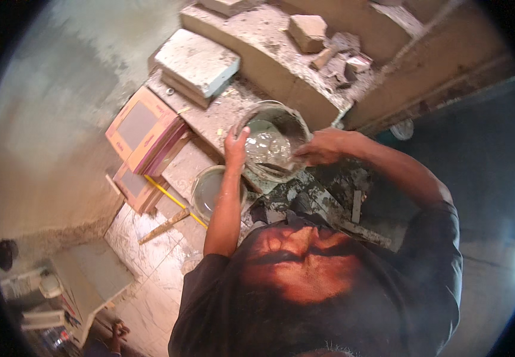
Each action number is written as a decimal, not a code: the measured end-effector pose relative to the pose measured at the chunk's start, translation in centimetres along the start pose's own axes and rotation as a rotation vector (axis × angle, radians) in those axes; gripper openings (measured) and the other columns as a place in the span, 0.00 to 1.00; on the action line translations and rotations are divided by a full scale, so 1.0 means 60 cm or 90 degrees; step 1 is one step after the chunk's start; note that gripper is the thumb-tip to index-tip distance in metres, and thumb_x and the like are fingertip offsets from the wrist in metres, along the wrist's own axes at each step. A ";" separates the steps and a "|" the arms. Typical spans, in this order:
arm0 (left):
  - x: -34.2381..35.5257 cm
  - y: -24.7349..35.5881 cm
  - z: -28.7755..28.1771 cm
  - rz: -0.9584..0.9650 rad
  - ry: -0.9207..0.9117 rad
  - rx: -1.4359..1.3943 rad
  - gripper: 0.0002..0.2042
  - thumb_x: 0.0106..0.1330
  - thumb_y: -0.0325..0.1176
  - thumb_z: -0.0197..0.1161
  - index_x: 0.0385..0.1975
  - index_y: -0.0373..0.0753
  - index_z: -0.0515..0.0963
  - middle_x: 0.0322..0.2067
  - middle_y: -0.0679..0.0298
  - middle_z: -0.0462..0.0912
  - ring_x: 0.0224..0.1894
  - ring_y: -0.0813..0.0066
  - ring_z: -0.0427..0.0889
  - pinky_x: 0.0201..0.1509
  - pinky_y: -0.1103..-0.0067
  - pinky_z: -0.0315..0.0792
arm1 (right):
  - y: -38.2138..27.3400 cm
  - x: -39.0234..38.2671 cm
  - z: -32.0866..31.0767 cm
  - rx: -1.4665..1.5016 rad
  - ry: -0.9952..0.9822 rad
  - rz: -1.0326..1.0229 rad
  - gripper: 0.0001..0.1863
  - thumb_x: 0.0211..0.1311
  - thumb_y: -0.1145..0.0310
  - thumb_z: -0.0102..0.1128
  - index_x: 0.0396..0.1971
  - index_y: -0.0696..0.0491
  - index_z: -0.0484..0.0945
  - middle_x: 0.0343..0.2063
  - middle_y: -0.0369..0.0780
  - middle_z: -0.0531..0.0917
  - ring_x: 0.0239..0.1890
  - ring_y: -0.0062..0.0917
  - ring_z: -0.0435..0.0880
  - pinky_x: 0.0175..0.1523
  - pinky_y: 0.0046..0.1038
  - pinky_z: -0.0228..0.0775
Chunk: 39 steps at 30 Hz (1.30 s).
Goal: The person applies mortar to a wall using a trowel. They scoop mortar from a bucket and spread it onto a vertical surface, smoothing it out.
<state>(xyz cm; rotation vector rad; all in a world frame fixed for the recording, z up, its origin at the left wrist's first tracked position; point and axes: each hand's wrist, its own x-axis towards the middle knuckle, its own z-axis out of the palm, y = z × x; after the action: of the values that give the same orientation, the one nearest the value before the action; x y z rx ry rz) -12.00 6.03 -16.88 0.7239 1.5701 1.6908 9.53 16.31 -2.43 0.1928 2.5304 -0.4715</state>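
A mortar-smeared bucket stands on a dusty step in front of me, with grey, watery mix shining inside. My left hand grips its left rim, thumb over the edge. At the right side of the bucket, my right hand is closed, its fingers reaching in over the rim. What it holds is hidden or too blurred to name. A dark, narrow blade-like shape lies low inside the bucket, near the side closest to me. A second bucket of greyish liquid stands below my left forearm.
Stacked tile boxes stand at left, near a yellow strip and a wooden stick. A pale block lies on the step; broken rubble covers a higher step. Another person's hand shows at lower left, by a board-topped stand.
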 end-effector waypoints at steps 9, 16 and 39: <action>0.013 -0.038 -0.025 -0.031 -0.057 -0.120 0.18 0.62 0.34 0.58 0.48 0.31 0.73 0.43 0.60 0.77 0.44 0.73 0.74 0.52 0.79 0.65 | 0.002 0.041 0.060 0.022 -0.006 0.151 0.22 0.63 0.54 0.46 0.56 0.37 0.68 0.32 0.49 0.81 0.33 0.46 0.80 0.38 0.45 0.72; -0.006 -0.003 -0.022 -0.038 -0.021 -0.103 0.18 0.61 0.34 0.60 0.48 0.30 0.72 0.41 0.61 0.77 0.42 0.75 0.74 0.50 0.80 0.66 | 0.017 -0.007 0.035 -0.014 -0.041 0.247 0.22 0.63 0.55 0.47 0.57 0.38 0.68 0.33 0.47 0.82 0.34 0.43 0.81 0.39 0.43 0.72; -0.002 -0.041 -0.036 -0.021 0.039 -0.048 0.24 0.60 0.40 0.61 0.51 0.28 0.69 0.44 0.57 0.77 0.46 0.69 0.74 0.54 0.77 0.65 | -0.053 0.011 -0.004 0.025 -0.060 0.309 0.23 0.63 0.55 0.44 0.57 0.44 0.66 0.37 0.49 0.81 0.39 0.45 0.80 0.45 0.44 0.72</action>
<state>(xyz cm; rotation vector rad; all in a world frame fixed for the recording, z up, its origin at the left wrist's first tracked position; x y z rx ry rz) -13.36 4.68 -19.57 0.6088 1.5423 1.7534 8.14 13.47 -1.68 0.7582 2.2757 -0.3251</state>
